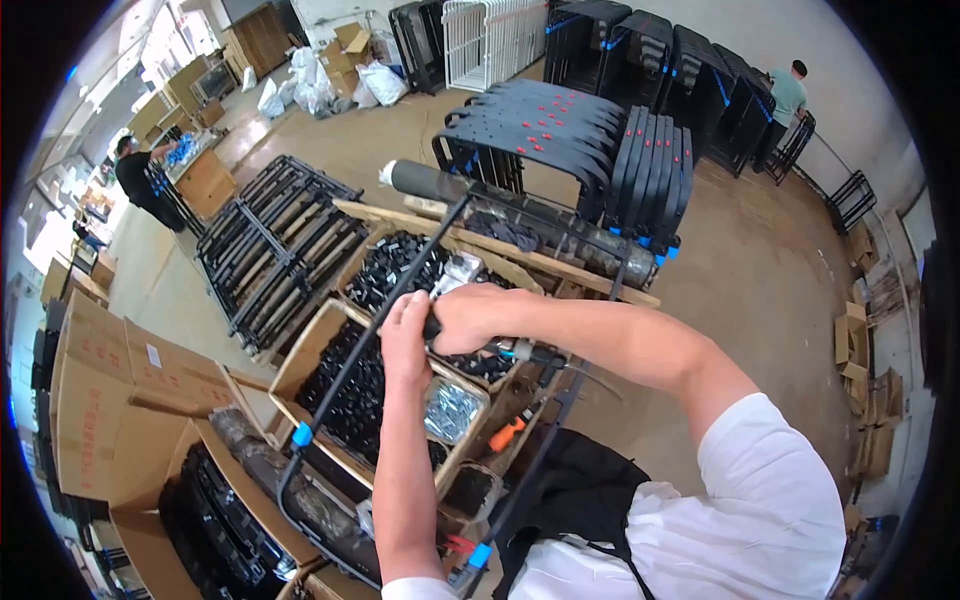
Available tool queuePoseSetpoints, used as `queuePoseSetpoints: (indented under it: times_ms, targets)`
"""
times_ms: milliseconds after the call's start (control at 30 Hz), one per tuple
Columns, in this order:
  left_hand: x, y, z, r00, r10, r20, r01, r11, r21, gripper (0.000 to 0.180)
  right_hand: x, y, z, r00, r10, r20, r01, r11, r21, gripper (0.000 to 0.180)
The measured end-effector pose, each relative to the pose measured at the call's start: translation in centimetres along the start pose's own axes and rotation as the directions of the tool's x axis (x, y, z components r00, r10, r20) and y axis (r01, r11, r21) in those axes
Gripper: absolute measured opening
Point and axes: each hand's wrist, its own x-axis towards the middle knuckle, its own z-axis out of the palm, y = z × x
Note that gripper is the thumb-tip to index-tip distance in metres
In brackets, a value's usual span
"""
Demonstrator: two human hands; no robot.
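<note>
A black metal tube frame [345, 378] with blue end pieces lies across the bench before me. My left hand [405, 338] is closed at the frame's left tube, its fingertips beside the tool. My right hand [474, 316] grips a hand-held power tool [457, 272] with a silver head; its lower end and a thin hose stick out below my wrist. The exact contact between tool and tube is hidden by my fingers. Beneath the hands stand wooden bins [292, 385] of small black parts. A clear bag of silver fasteners [453, 412] lies in one bin.
An orange-handled tool [510, 428] lies right of the bins. Wrapped rolls [430, 181] support the frame's far end. An open carton [140, 400] with black parts stands at left. Black frames [280, 250] are stacked beyond, and folded black units [530, 130] behind. Two people work farther off.
</note>
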Motion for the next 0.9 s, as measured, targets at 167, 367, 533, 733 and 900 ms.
queuePoseSetpoints:
  times_ms: [167, 367, 533, 733, 900]
  targets:
    - [-5.5, -1.2, 4.8, 0.994, -0.056, 0.096, 0.047, 0.994, 0.094, 0.025, -7.8, 1.5, 0.8, 0.993, 0.101, 0.061, -0.097, 0.994, -0.06, 0.029]
    - [-12.2, -3.9, 8.1, 0.981, -0.111, 0.162, 0.106, 0.994, 0.039, 0.03, -14.5, 4.3, 3.5, 0.995, 0.043, 0.093, -0.036, 0.997, -0.074, 0.037]
    - [-17.6, -7.3, 11.3, 0.992, -0.113, 0.056, 0.113, 0.994, -0.007, 0.028, -17.6, 8.4, 7.4, 0.993, -0.025, 0.111, 0.042, 0.988, -0.151, 0.041]
    - [-20.0, -11.5, 13.7, 0.997, -0.07, -0.033, 0.07, 0.998, -0.002, 0.029, -19.6, 12.1, 10.2, 0.99, -0.125, 0.072, 0.134, 0.98, -0.149, 0.043]
    - [-20.1, -13.1, 14.4, 0.994, -0.03, -0.101, 0.033, 0.999, 0.024, 0.028, -19.1, 13.6, 10.9, 0.989, -0.11, 0.094, 0.123, 0.983, -0.139, 0.046]
